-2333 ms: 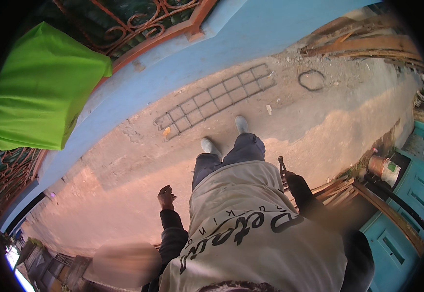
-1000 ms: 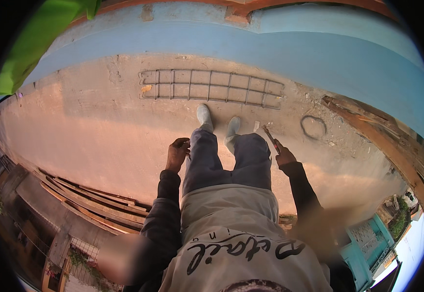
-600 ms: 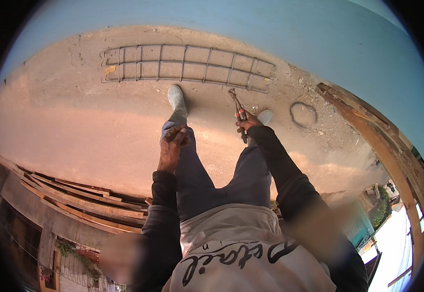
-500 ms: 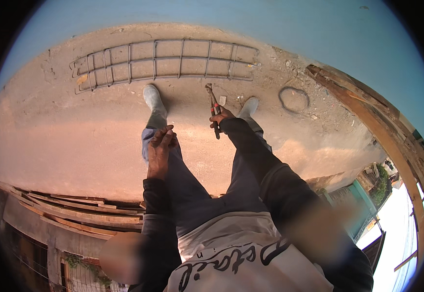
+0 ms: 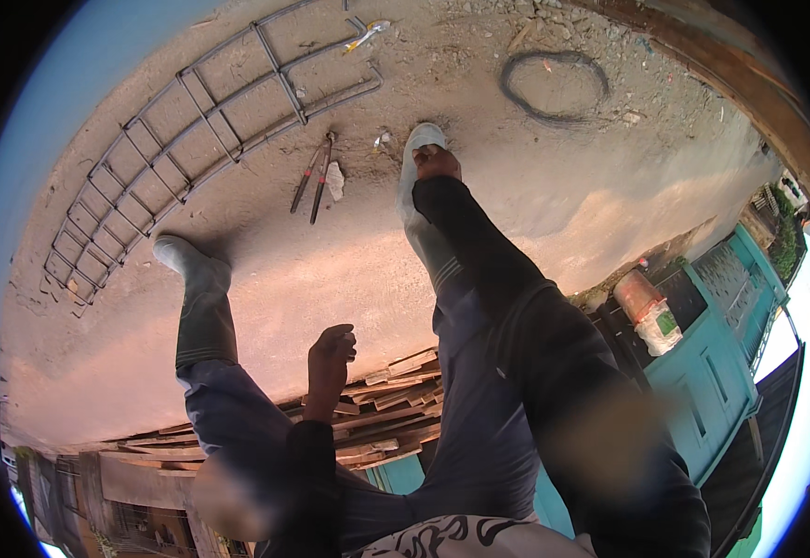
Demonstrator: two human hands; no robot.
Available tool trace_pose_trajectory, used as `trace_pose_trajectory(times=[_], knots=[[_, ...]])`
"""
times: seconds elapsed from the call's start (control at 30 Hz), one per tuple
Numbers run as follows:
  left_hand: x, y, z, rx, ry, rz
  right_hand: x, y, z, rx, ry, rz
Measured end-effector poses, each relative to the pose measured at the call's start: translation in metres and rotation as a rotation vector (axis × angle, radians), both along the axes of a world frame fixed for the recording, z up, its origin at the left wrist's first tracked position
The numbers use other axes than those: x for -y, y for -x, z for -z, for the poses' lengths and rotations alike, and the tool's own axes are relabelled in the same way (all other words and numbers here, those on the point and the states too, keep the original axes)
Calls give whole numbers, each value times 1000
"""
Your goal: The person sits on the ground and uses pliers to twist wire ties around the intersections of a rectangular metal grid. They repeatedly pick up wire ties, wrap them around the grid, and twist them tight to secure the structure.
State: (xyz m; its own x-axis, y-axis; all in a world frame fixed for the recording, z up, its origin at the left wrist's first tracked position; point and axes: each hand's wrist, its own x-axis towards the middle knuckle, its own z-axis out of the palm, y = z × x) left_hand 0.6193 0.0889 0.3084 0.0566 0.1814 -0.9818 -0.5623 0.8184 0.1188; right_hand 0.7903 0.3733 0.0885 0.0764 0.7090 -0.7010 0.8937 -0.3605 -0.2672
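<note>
Half a second ago the right hand was carrying the pincers at knee height; now the pincers are lying on the sandy ground, handles pointing toward the person, and that hand is reaching far down past the right boot, which is hiding the fingers, so whether they are spread or closed cannot be told. It is carrying nothing that shows. The pincers are resting just beside a small pale scrap and close under the near rail of the rebar cage, the long ladder-like frame of steel bars and stirrups running along the ground to the left. A coil of binding wire is sitting well apart, beyond the right boot.

The left hand is hanging at the left knee with fingers curled loosely together, gripping nothing. The left boot is standing near the cage's lower end, and stacked timber planks are showing under the legs.

Judging from this, the person is bending down to settle at the cage, tool laid within reach and tying not yet under way. Picking up either the pincers or a length of wire looks like what the next move is calling for, which means the right hand swinging left toward the handles or out toward the coil.
</note>
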Motion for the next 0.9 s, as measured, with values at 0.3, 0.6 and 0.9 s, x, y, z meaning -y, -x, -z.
trace_pose_trajectory(times=[0.3,0.6,0.9], knots=[[-59,-21,7,-87,89,189,-193,-134,73,426,-420,-292],[-64,-39,12,-66,155,138,-189,-103,105,509,-346,217],[-56,-48,7,-66,123,68,-180,-92,15,552,-14,-170]])
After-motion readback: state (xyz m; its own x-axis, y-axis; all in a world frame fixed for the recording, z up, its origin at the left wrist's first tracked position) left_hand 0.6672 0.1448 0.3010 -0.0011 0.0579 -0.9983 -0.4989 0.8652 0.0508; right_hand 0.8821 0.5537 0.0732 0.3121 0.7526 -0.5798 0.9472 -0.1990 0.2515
